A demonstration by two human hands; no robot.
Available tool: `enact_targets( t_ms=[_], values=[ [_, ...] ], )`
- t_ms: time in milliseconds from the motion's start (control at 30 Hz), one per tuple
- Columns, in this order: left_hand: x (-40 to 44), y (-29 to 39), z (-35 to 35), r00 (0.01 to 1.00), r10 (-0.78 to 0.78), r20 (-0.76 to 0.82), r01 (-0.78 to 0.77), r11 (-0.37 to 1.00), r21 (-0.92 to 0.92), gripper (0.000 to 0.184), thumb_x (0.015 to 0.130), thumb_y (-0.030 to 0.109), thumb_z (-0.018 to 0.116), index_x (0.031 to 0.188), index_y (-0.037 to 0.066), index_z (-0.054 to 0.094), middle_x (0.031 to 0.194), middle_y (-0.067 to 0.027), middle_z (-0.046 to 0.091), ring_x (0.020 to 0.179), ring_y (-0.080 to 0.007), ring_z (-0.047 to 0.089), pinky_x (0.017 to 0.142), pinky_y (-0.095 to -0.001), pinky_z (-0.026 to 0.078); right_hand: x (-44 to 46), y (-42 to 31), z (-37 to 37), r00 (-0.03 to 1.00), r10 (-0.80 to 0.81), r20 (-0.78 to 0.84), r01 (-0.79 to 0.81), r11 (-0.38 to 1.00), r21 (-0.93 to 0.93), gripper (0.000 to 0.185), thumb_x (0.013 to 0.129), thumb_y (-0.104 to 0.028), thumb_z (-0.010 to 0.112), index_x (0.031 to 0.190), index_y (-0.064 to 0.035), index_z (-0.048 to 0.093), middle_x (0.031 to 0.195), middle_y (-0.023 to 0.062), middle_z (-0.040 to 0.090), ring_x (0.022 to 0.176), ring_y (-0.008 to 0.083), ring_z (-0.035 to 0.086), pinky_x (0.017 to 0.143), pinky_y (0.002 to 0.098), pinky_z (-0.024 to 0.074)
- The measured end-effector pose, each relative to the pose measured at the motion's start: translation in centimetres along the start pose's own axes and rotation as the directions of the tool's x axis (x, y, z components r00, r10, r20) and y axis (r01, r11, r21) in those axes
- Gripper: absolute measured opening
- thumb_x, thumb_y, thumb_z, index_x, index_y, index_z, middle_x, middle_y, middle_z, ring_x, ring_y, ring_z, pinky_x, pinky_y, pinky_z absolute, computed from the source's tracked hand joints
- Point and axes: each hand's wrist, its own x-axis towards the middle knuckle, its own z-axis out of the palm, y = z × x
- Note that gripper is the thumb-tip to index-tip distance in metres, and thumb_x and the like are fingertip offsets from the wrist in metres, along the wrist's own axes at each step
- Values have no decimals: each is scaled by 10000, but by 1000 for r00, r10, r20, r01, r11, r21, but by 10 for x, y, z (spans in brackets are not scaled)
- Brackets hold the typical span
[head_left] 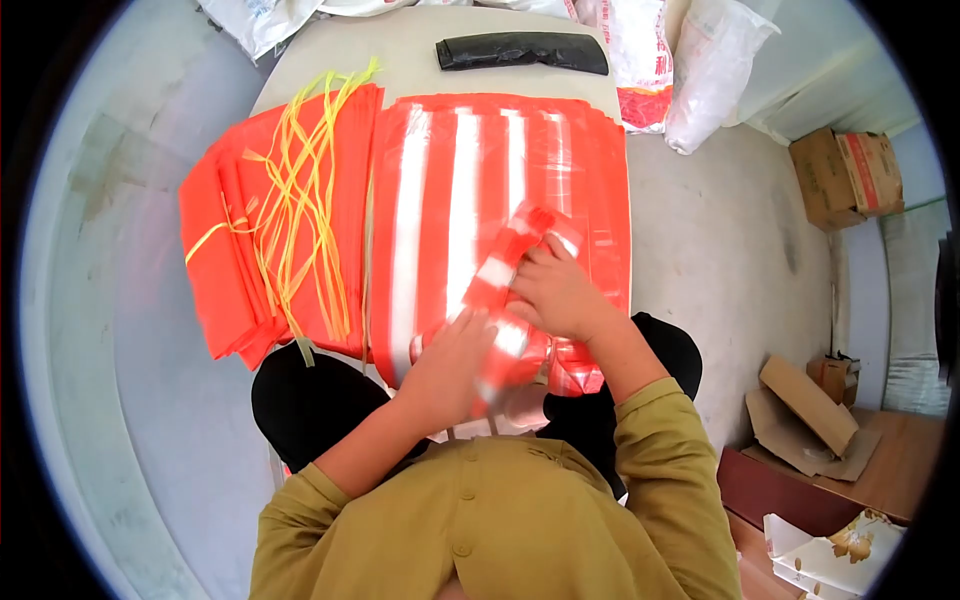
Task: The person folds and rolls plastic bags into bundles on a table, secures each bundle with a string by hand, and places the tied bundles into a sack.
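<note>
A stack of red sheets with silver stripes (464,180) lies before me. Its material looks thin and shiny. Over the stack's near part, my right hand (560,292) has its fingers curled on a folded red-and-silver striped sheet (497,270). My left hand (450,368) is at the near edge, against the lower part of that same sheet. Motion smears its fingers, so their grip is unclear. Crumpled striped material (574,368) hangs over the near right edge, below my right wrist.
Left of the stack, yellow strings (305,210) lie across folded red cloth (215,270). A black roll (522,52) rests at the table's far end (400,55). White sacks (715,70) stand behind. Cardboard boxes (845,178) are at the right, with opened cardboard (805,425) nearer.
</note>
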Motion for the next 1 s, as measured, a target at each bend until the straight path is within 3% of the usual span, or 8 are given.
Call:
enact_targets(
  t_ms=[167,267,400,500,767,867,967,1000],
  values=[
    [-1,-1,3,999,43,-9,-43,998,44,769,790,-13,567,1544,-13,419,1657,-244,326,1557,-420,279,1251,-554,264,-8,48,11,853,383,-354,-375,922,92,323,973,-277,653,1199,-51,698,1339,145,649,1371,364,512,1236,575,272],
    [3,5,-2,999,45,18,-45,999,28,760,795,-19,559,1543,-11,422,1655,-235,336,1554,-413,288,1249,-555,271,-15,11,-16,696,507,-509,-382,861,335,406,985,-243,645,1322,-17,647,1452,177,596,1440,389,465,1234,564,280],
    [12,15,-6,994,110,3,-110,994,-10,739,810,-21,547,1539,-15,424,1643,-231,359,1547,-413,306,1250,-538,282,-13,-43,-7,982,26,-186,-17,999,48,505,975,-275,646,1425,-53,589,1568,152,504,1514,388,378,1254,572,246],
    [15,20,-11,990,137,6,-137,990,-5,716,831,-12,546,1537,-16,424,1638,-225,374,1546,-399,317,1249,-524,295,-13,-36,21,988,144,-47,-137,983,120,616,947,-355,679,1495,-103,556,1611,133,452,1539,331,333,1276,549,202],
    [-14,38,-6,995,35,92,-35,999,3,643,900,41,594,1528,22,456,1648,-215,371,1543,-387,333,1230,-506,332,-5,-3,15,970,240,-42,-239,971,24,567,1034,-363,563,1543,-121,498,1694,105,330,1588,333,230,1279,578,169],
    [-45,22,16,949,-27,-315,0,996,-84,510,939,41,591,1446,20,535,1552,-209,483,1412,-370,503,1156,-456,424,-4,0,20,971,235,-45,-234,972,15,548,1052,-366,533,1542,-123,500,1691,103,335,1589,329,226,1281,571,162],
    [-62,6,34,780,-398,-482,166,875,-455,325,992,55,577,1314,26,618,1363,-185,584,1232,-355,588,1054,-399,485,-3,-4,18,969,247,-34,-247,969,2,532,1065,-363,513,1542,-127,501,1688,102,342,1589,326,225,1283,563,164],
    [-62,3,37,749,-473,-463,192,825,-532,273,1068,127,519,1310,16,581,1241,-91,632,1094,-189,622,962,-339,514,-3,-4,19,967,251,-34,-251,968,2,531,1066,-361,511,1543,-127,500,1688,101,341,1589,328,224,1283,561,165]
  ],
)
